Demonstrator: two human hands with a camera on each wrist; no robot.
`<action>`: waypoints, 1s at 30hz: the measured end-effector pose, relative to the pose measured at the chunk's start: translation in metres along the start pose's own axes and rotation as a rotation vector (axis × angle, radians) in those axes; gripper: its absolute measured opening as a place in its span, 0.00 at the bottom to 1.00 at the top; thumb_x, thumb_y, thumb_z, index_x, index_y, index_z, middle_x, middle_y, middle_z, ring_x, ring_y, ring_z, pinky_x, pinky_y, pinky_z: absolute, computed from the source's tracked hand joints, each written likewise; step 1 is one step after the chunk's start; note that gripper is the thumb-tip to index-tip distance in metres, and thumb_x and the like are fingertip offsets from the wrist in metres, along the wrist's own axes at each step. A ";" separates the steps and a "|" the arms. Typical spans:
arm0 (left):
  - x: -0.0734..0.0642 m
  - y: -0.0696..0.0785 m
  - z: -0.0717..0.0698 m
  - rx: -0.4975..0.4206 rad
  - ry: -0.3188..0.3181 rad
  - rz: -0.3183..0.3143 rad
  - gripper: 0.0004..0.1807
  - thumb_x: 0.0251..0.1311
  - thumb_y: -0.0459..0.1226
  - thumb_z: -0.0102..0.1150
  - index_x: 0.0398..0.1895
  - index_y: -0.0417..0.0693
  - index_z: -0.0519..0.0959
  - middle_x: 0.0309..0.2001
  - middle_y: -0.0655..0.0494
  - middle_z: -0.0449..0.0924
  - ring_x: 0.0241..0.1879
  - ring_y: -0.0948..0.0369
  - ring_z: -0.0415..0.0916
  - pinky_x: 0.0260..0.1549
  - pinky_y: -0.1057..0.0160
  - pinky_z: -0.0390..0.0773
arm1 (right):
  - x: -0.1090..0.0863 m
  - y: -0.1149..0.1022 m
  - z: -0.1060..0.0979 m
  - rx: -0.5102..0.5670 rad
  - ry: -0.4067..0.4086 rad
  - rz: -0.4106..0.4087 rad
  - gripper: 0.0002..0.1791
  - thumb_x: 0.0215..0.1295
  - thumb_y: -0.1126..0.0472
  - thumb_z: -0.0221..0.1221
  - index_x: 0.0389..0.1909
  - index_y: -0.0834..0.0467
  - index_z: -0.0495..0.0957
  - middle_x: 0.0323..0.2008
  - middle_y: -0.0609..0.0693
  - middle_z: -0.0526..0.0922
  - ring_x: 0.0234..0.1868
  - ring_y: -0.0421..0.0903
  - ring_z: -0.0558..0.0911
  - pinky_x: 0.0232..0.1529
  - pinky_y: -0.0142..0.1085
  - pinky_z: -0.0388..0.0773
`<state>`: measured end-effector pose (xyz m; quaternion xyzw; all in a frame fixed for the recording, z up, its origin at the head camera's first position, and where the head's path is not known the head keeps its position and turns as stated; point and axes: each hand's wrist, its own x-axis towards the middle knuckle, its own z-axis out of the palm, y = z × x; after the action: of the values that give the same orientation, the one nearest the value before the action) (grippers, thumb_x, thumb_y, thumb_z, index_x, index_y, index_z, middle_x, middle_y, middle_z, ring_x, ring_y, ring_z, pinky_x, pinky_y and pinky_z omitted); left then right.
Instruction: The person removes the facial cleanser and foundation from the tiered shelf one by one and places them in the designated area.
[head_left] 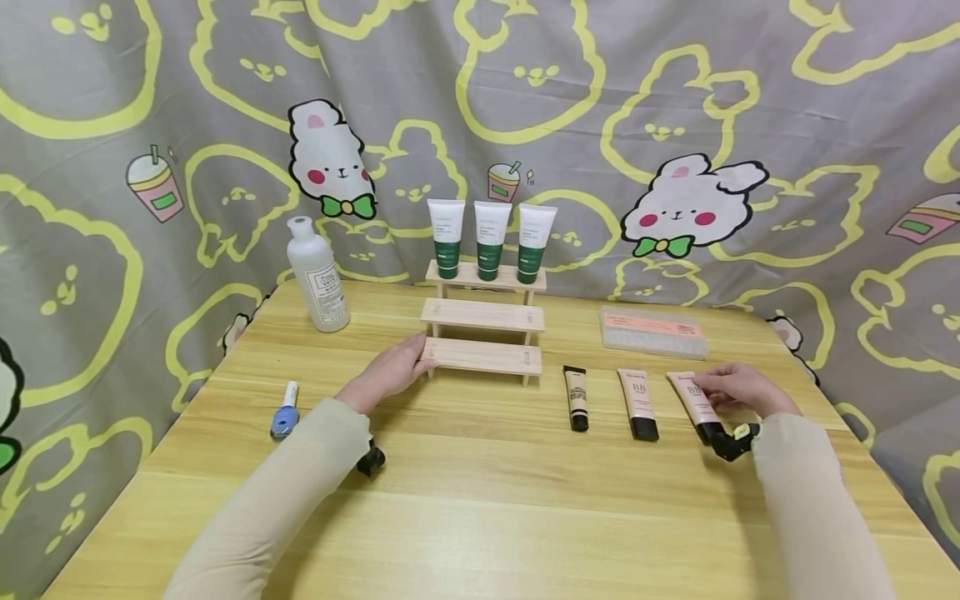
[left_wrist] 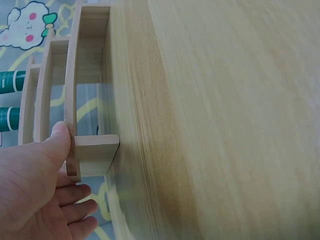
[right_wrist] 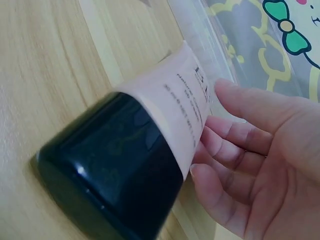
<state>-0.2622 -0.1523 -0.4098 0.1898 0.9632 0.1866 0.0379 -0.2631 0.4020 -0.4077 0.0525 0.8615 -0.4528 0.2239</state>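
Observation:
My left hand (head_left: 392, 371) pinches the left end of the lowest step of a three-step wooden display stand (head_left: 480, 356). In the left wrist view its thumb (left_wrist: 60, 137) lies on the board's edge, and the other fingers are below the end. At the right, my right hand (head_left: 738, 389) is beside a pink BB cream tube (head_left: 692, 398) with a black cap. Its fingers (right_wrist: 225, 175) are loosely bent right at the tube's side, the thumb apart from it. A second pink BB cream tube (head_left: 638, 400) and a smaller beige tube (head_left: 577, 398) lie to the left.
Three white-and-green tubes (head_left: 489, 242) stand on the top step. A clear bottle (head_left: 318, 279) stands back left, and a small blue bottle (head_left: 285, 417) with a white cap is nearer. A flat clear case (head_left: 651, 333) with an orange label lies back right. A patterned curtain (head_left: 525, 108) hangs behind the table.

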 end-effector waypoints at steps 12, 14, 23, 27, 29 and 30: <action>0.000 0.001 0.000 0.000 0.011 0.012 0.35 0.68 0.46 0.46 0.67 0.28 0.52 0.65 0.34 0.55 0.64 0.44 0.53 0.63 0.51 0.54 | -0.004 0.000 0.000 0.032 -0.029 0.012 0.16 0.66 0.57 0.55 0.44 0.66 0.74 0.23 0.48 0.79 0.24 0.40 0.79 0.26 0.33 0.79; 0.000 0.001 0.000 0.001 0.007 0.010 0.35 0.68 0.46 0.46 0.67 0.28 0.52 0.65 0.34 0.55 0.65 0.45 0.53 0.63 0.51 0.54 | -0.004 0.000 0.000 0.034 -0.025 0.015 0.16 0.66 0.57 0.55 0.44 0.66 0.75 0.23 0.48 0.79 0.24 0.41 0.79 0.27 0.33 0.79; -0.001 0.000 -0.001 -0.002 0.000 -0.001 0.35 0.68 0.46 0.46 0.67 0.28 0.52 0.66 0.34 0.54 0.65 0.45 0.53 0.63 0.51 0.54 | -0.009 -0.008 -0.005 -0.049 -0.026 -0.030 0.23 0.66 0.55 0.54 0.48 0.73 0.71 0.29 0.50 0.81 0.32 0.44 0.79 0.35 0.39 0.79; -0.001 0.001 -0.001 -0.002 0.007 0.000 0.35 0.68 0.46 0.46 0.67 0.28 0.52 0.65 0.34 0.55 0.64 0.44 0.53 0.63 0.50 0.55 | -0.011 -0.021 -0.012 -0.093 -0.012 -0.100 0.28 0.68 0.55 0.51 0.54 0.79 0.63 0.37 0.55 0.81 0.37 0.48 0.80 0.41 0.42 0.78; -0.002 0.001 -0.001 -0.001 0.009 -0.002 0.35 0.67 0.46 0.46 0.67 0.29 0.52 0.65 0.34 0.55 0.64 0.44 0.54 0.63 0.51 0.55 | -0.011 -0.032 -0.014 -0.120 0.010 -0.131 0.31 0.69 0.54 0.50 0.56 0.79 0.60 0.40 0.58 0.79 0.39 0.50 0.80 0.42 0.43 0.79; -0.002 0.002 -0.001 0.000 0.010 -0.003 0.35 0.67 0.46 0.46 0.67 0.29 0.52 0.65 0.34 0.55 0.64 0.45 0.54 0.63 0.51 0.55 | -0.012 -0.039 -0.015 -0.137 0.023 -0.149 0.32 0.69 0.53 0.50 0.57 0.78 0.60 0.42 0.60 0.78 0.40 0.51 0.79 0.42 0.43 0.79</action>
<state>-0.2602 -0.1516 -0.4086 0.1875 0.9636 0.1876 0.0336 -0.2692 0.3925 -0.3662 -0.0222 0.8945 -0.4074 0.1828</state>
